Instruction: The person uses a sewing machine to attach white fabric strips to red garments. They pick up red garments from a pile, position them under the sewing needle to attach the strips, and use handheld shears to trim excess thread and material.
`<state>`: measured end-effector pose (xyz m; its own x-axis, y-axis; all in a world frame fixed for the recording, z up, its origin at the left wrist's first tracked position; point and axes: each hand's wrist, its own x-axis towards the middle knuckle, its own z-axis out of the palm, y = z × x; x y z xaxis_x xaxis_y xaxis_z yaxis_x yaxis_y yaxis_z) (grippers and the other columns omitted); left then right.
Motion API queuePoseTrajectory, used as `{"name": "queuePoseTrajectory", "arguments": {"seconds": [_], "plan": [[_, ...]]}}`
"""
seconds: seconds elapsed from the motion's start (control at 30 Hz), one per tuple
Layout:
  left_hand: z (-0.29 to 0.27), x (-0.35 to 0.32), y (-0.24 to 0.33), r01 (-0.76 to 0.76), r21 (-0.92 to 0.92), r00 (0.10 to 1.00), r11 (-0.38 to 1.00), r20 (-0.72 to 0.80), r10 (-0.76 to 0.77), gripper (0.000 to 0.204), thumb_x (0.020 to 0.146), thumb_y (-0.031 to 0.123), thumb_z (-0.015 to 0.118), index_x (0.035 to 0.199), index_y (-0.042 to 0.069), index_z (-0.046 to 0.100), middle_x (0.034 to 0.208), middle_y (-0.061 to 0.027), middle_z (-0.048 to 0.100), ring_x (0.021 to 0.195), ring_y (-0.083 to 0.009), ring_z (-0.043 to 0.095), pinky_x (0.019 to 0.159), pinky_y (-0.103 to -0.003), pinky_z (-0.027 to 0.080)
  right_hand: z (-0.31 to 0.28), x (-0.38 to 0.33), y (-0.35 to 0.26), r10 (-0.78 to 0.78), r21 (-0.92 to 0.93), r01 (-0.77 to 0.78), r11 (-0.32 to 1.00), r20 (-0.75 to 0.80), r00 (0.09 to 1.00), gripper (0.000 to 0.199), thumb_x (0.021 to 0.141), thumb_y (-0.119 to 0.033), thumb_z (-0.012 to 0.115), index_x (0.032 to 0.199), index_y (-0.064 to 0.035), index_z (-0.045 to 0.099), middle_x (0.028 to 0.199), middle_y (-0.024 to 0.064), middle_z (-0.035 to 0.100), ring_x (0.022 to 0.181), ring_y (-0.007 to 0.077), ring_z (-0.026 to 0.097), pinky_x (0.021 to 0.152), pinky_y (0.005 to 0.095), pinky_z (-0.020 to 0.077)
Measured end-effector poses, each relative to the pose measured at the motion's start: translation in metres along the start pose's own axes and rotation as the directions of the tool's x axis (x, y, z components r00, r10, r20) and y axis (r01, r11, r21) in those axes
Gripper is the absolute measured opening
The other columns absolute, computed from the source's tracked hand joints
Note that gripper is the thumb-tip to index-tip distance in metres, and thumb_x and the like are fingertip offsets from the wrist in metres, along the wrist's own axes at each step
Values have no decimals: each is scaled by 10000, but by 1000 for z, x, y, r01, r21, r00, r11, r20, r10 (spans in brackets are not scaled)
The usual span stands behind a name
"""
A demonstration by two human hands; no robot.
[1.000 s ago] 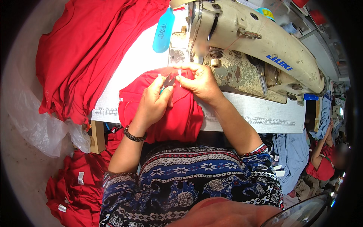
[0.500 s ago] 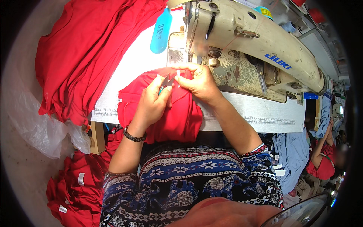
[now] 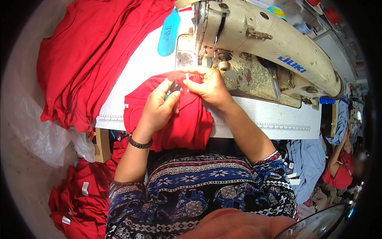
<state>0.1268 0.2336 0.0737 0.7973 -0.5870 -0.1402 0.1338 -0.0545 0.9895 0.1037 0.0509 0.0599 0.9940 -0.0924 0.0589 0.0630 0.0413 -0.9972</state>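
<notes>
Our left hand [image 3: 158,105] is gripping teal-handled metal snips [image 3: 172,87], our right hand [image 3: 210,88] pinching red cloth [image 3: 185,123] overhanging the white table [image 3: 274,113], whose edge is running rightward.

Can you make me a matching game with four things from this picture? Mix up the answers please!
Things:
1. Snips
2. Bracelet
3. Sewing machine
4. Plastic bag

Clues:
A. Cream, with worn patches
B. See-through
C. Held in the left hand
D. Dark, worn around a wrist

Right pairs: 1-C, 2-D, 3-A, 4-B
</notes>
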Motion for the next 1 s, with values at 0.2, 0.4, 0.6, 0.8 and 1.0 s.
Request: {"name": "queuePoseTrajectory", "arguments": {"seconds": [0.2,0.4,0.6,0.8,1.0], "plan": [[2,2,4,13,39,1000,999,-9,-13,96,954,83,511,968,3,563,701,1,544,560,-64,529,530,-238,457,-2,1,4,-17,-19,18,1000,20,1000,292,834,-56,659,1120,6,660,884,27,688,777,60,594,723,232,504],[1,3,4,20,81,1000,996,21,-21,95,977,87,479,1021,24,535,736,23,515,556,-39,473,526,-202,423,-3,0,0,9,-38,-7,999,53,999,289,852,3,638,1141,10,642,980,31,678,852,60,598,775,226,504],[2,3,6,36,58,999,998,18,-37,98,976,92,482,1022,24,535,736,23,514,555,-41,476,522,-201,418,-2,1,-1,-8,-25,9,1000,40,999,284,852,1,641,1136,6,645,964,27,675,843,60,597,773,226,505],[3,4,7,38,21,999,999,-11,-38,100,952,87,508,970,0,556,718,5,539,569,-64,523,527,-235,446,-2,0,4,-18,-10,18,1000,15,1000,297,832,-55,669,1119,20,655,943,63,701,832,85,622,774,246,509],[2,0,-1,-79,-121,996,989,-58,72,84,957,83,507,960,11,550,699,14,540,570,-59,516,525,-222,432,-3,2,3,19,0,-19,1000,33,999,308,821,-72,687,1115,15,659,928,63,699,824,85,616,768,247,508]]}}
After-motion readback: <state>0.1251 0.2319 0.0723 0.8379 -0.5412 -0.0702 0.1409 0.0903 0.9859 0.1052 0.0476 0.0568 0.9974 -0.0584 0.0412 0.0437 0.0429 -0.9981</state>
